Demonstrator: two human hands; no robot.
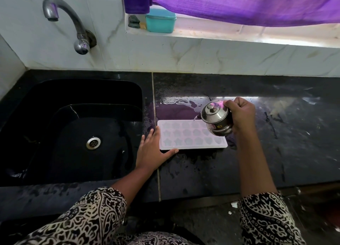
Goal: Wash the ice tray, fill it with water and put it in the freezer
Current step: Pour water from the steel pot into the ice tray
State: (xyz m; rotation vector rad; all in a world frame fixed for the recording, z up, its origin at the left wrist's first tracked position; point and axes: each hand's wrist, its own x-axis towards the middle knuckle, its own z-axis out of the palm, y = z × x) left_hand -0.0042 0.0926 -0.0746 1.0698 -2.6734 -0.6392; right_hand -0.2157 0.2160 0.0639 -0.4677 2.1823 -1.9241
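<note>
A white ice tray with star and shell shaped cells lies flat on the black counter, just right of the sink. My left hand lies open against the tray's near-left corner, fingers along its left side and thumb along its front edge. My right hand grips a small steel pot with a lid. The pot is tilted to the left, its spout over the tray's far-right cells.
A black sink with a steel drain sits to the left, under a curved metal tap. Water is pooled on the counter behind the tray. A teal box stands on the window ledge below a purple curtain.
</note>
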